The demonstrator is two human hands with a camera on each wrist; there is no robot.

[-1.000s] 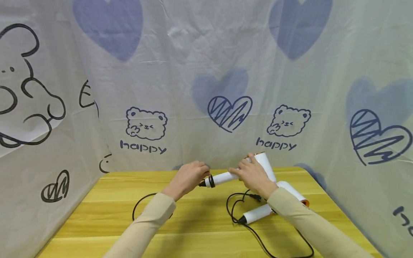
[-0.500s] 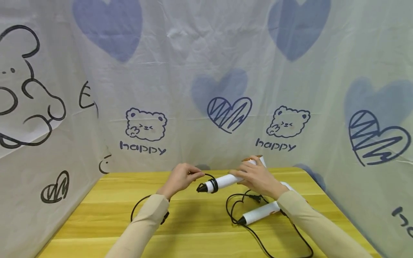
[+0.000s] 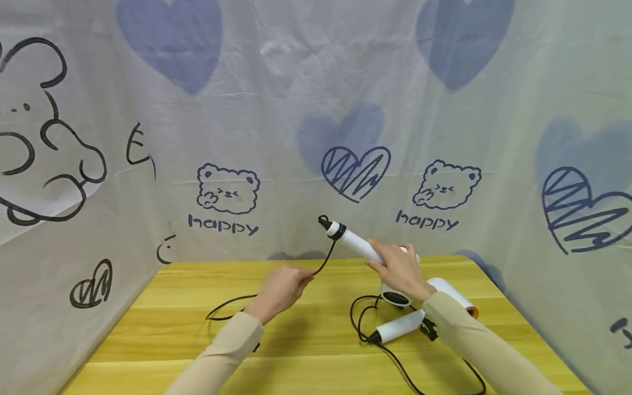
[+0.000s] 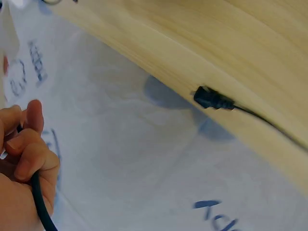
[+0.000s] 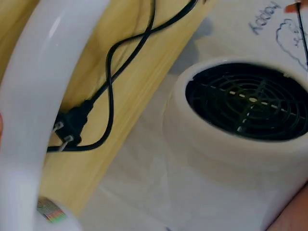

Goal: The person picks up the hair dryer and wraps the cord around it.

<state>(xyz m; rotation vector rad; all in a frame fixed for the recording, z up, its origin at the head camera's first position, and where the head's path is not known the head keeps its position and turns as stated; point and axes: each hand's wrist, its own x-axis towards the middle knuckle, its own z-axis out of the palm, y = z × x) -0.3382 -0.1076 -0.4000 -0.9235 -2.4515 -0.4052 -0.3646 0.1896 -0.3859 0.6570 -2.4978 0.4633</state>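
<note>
My right hand [image 3: 398, 270] grips a white hair dryer [image 3: 356, 244] by its body, with the handle tilted up and to the left above the wooden table [image 3: 306, 345]. Its black cord [image 3: 324, 262] runs from the handle's end down to my left hand [image 3: 283, 287], which pinches it just above the table. The left wrist view shows my fingers [image 4: 24, 159] curled round the cord [image 4: 39, 204]. In the right wrist view the dryer's black rear grille [image 5: 250, 101] and white handle [image 5: 38, 96] fill the frame.
A second white hair dryer [image 3: 402, 325] lies on the table at the right, its cord [image 3: 362, 315] looped beside it and its plug [image 5: 72, 126] on the wood. Another plug [image 4: 211, 99] lies at the table's edge. Printed cloth walls [image 3: 316, 109] close in three sides.
My right hand has swung the dryer's handle from lying level to pointing up and left. My left hand has dropped away from the handle's end with the cord, which now hangs stretched between them.
</note>
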